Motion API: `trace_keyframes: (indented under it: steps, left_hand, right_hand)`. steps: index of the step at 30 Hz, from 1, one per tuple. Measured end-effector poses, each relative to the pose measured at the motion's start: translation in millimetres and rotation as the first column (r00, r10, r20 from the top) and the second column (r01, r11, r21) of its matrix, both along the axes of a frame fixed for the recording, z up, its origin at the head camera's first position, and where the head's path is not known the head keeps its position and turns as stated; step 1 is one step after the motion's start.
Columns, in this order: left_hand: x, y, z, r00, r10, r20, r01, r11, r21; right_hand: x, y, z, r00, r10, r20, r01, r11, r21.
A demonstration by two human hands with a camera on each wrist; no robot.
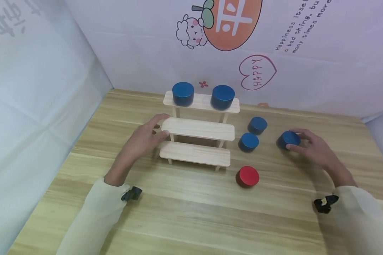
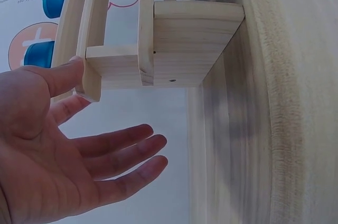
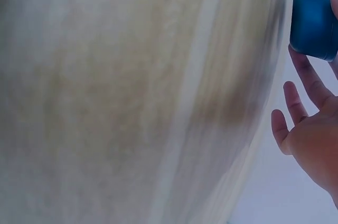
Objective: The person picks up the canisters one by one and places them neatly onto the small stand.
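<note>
A three-tier wooden stand (image 1: pixel 198 129) stands on the table. My left hand (image 1: pixel 142 141) pinches the left end of its middle tier between thumb and index finger; in the left wrist view the other fingers (image 2: pixel 127 155) spread free of the wood. Over to the right, my right hand (image 1: pixel 316 150) holds a blue round tin (image 1: pixel 286 139) by its sides, with thumb and fingertips. The right wrist view catches this tin (image 3: pixel 313 23) at its right edge, the lower fingers apart from it. Two blue tins (image 1: pixel 183 95) (image 1: pixel 223 97) sit on the top tier.
Between the stand and my right hand are two more blue tins (image 1: pixel 257 125) (image 1: pixel 248 142), close together. A red tin (image 1: pixel 247 176) lies nearer the front. Behind the table (image 1: pixel 191 212) hangs a printed white cloth (image 1: pixel 140 53), with another cloth side along the left.
</note>
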State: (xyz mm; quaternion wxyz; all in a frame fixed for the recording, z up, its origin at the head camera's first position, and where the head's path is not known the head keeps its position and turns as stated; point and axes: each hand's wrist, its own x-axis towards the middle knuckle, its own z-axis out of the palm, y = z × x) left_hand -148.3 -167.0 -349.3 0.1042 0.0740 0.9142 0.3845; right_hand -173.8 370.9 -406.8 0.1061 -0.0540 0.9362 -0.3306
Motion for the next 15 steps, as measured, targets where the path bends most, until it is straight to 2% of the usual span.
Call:
trace_keyframes:
  steps: [15]
  left_hand:
    - [-1.8,-1.6,-1.0,1.0,-0.012,-0.004,0.012,1.0,0.008]
  right_hand:
    - [6.3,-25,13.6,0.999,0.02,-0.037,-0.02,1.0,0.005]
